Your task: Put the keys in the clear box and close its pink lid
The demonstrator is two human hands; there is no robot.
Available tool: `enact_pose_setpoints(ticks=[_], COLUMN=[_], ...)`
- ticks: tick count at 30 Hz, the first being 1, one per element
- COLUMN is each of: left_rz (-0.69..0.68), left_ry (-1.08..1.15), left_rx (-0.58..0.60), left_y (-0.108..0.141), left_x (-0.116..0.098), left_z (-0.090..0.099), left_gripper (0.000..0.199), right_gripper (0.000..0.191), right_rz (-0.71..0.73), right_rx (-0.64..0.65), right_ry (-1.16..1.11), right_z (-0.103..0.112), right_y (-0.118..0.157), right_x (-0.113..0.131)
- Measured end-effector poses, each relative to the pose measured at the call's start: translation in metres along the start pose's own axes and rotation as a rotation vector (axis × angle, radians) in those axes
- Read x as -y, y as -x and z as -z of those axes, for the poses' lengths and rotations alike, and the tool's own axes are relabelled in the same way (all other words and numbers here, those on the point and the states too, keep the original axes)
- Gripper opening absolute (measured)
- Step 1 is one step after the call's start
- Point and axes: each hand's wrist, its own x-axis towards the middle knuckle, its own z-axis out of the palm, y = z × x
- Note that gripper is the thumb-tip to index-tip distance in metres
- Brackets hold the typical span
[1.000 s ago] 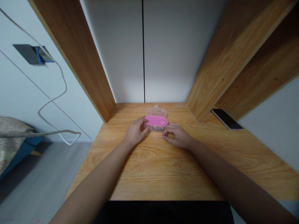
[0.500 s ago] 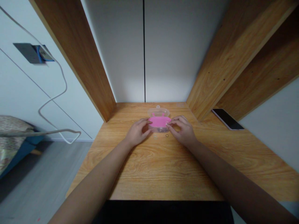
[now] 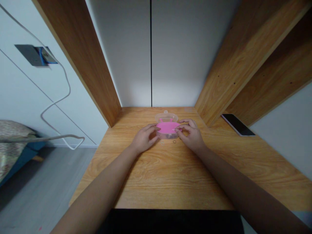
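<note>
A clear plastic box [image 3: 165,136] with rounded ends stands on the wooden desk, its clear lid [image 3: 166,116] raised at the back. Over its opening is a flat pink oval panel [image 3: 167,127]. My left hand [image 3: 144,138] grips the left end of box and panel, thumb low at the front and fingers on the pink edge. At the right end, my right hand [image 3: 192,136] has thumb and index finger pinched on a small white thing [image 3: 173,129], too small to name, above the panel. A small dark ring [image 3: 174,141] and a pale ring [image 3: 162,143] lie in front.
To the right lies a phone [image 3: 238,124] beside an upright wooden panel [image 3: 226,71]. Another wooden panel [image 3: 80,58] rises on the left, with a white back wall [image 3: 175,65] between. A pale cable [image 3: 69,87] hangs at far left.
The pink panel now looks slightly tilted, and the white thing at my right fingertips lies flatter. Both hands have kept nearly the same place.
</note>
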Motion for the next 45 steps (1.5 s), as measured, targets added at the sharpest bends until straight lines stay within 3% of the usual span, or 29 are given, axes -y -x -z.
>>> enact_pose_setpoints(ticks=[12, 28, 45], left_rz=[-0.012, -0.008, -0.004], left_ry=[0.005, 0.016, 0.008], left_rx=[-0.013, -0.015, -0.009], left_y=[-0.0002, -0.0001, 0.0001], left_x=[0.0007, -0.0007, -0.0006], left_z=[0.0002, 0.0003, 0.0002], left_gripper=[0.032, 0.032, 0.031], right_gripper=[0.007, 0.011, 0.018], right_rz=[0.008, 0.053, 0.051], right_rx=[-0.043, 0.023, 0.084], right_ry=[-0.016, 0.074, 0.028], right_z=[0.0006, -0.0028, 0.001], right_y=[-0.0002, 0.0029, 0.0023], right_x=[0.0027, 0.0032, 0.0046])
